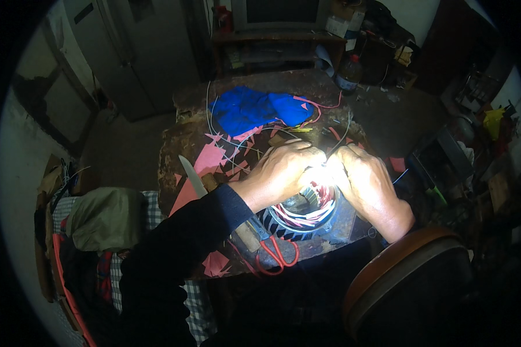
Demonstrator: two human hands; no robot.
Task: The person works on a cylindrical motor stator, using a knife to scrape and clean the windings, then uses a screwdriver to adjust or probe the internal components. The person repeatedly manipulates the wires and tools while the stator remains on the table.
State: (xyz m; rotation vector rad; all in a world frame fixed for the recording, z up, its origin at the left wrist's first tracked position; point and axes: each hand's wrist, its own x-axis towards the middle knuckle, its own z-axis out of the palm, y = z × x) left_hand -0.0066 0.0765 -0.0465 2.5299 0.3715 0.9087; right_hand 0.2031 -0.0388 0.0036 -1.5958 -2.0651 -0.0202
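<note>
A round motor stator with dark fins stands near the front of the worktable, bundles of white and reddish wires looped round its inside. Over its far rim my two hands come together in a bright patch of light. My left hand is closed, fingers bent inward; what they grip is lost in the glare. Beside it my right hand is closed too, at the lower end of a thin grey wire that rises between the hands. Whether its fingers pinch that wire is hidden.
Left of the stator lie a knife, red-handled scissors and pink paper scraps. A blue cloth rests farther back among loose grey wires. Beyond the table stands a bottle with a red cap. An orange-brown round rim sits at lower right.
</note>
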